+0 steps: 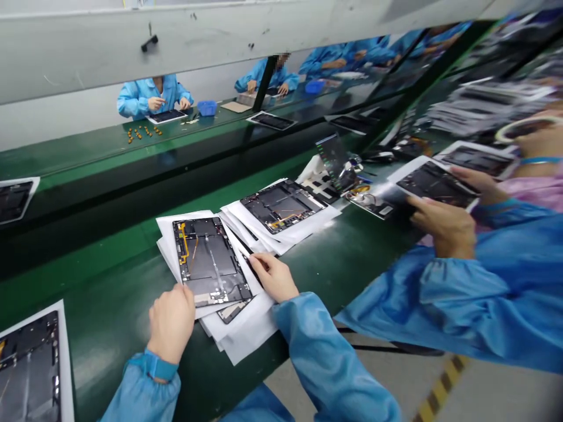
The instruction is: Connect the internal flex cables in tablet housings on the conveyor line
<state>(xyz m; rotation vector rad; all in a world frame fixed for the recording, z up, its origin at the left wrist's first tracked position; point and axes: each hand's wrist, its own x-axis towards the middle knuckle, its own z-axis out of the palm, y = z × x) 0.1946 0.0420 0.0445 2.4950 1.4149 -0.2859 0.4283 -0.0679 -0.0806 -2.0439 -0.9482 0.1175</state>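
An opened tablet (204, 264) with its dark inside and orange ribbon cable facing up lies on white paper sheets (253, 337), on top of a stack. My left hand (171, 322) is closed at its near left corner, gripping tablet and sheet edge; the fingertips are partly hidden. Beside the right edge, my right hand (275, 275) pinches a thin dark pointed tool that looks like tweezers, mostly hidden by the fingers. Under the top sheet, the corner of another tablet (234, 310) sticks out. A second stack with an opened tablet (284, 205) on top stands just behind.
On my right a co-worker's hands (448, 223) hold another tablet (433, 181). Loose parts and a clear panel (333, 158) stand behind the second stack. A tablet on paper (33, 363) lies at left on the green bench (109, 328). More people work across a divider.
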